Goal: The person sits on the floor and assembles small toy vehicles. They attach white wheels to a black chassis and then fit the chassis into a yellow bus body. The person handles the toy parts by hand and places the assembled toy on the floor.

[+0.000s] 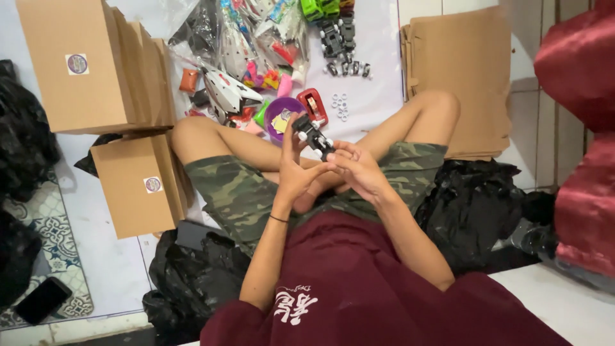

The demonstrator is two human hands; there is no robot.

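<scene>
I sit cross-legged on the floor and hold a small black toy car chassis (312, 135) with white wheels above my lap. My left hand (293, 172) grips it from the left side, fingers up along its body. My right hand (359, 168) meets it from the right, fingertips at its near end by a wheel. A few loose white wheels (339, 106) lie on the white sheet just beyond my knees. More black toy chassis (339, 40) lie farther back.
Closed cardboard boxes (86, 64) (138, 186) stand at the left. Flat cardboard sheets (461, 70) are stacked at the right. A purple bowl (282, 115), a red tape dispenser (312, 104) and bagged colourful toys (250, 45) lie ahead. Black plastic bags (474, 205) flank me. A phone (41, 300) lies on the mat.
</scene>
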